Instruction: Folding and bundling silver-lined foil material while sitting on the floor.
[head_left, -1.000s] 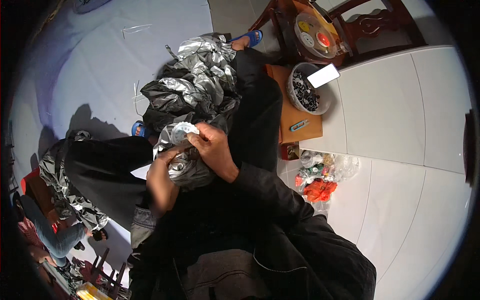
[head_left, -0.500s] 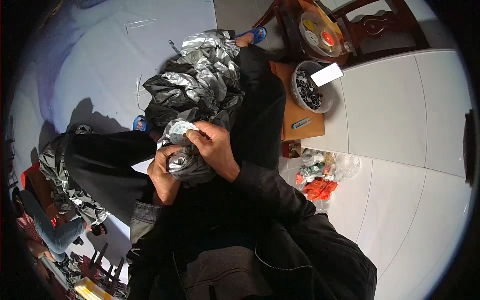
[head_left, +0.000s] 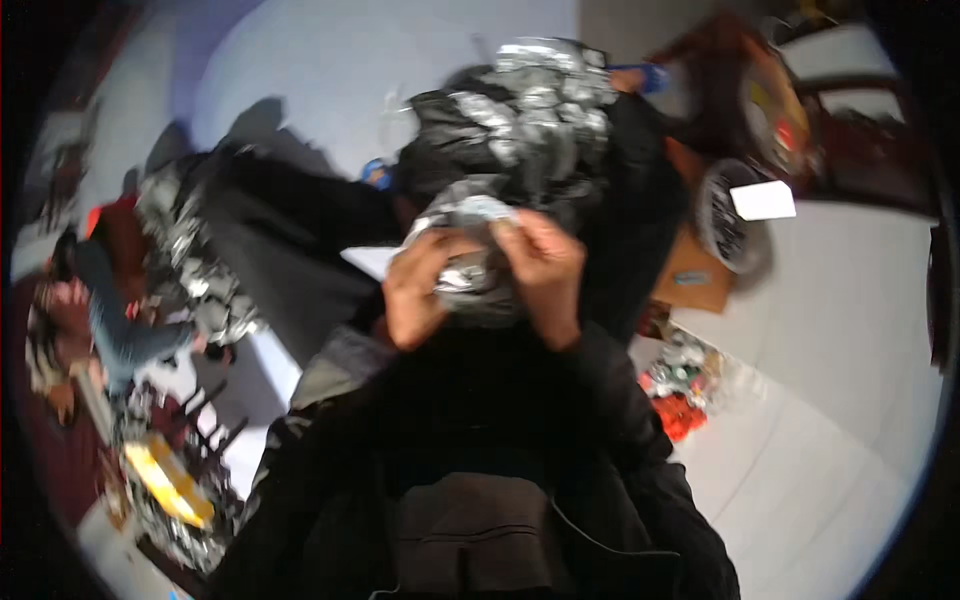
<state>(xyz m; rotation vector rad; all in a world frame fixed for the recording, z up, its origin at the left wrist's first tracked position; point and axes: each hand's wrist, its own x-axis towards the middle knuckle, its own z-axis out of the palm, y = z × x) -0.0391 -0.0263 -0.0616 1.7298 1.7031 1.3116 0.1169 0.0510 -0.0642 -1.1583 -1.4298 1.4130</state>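
Crumpled silver-and-black coated fabric hangs over my lap and down between my legs. A bunched end of it sits between my two hands, with a pale round disc on top, smeared by motion. My left hand is closed on the near left side of the bunch. My right hand pinches the disc's right edge between thumb and fingers, against the fabric; the exact grip is blurred.
On the right, a brown box bears a light-blue cutter and a tub of small black pieces with a white slab across its rim. Beyond stands a wooden chair. Another person's leg is at left.
The whole view has swung, so hands, fabric and surroundings sit further right and are blurred. Both hands keep hold of the bunch, and the disc now shows less clearly.
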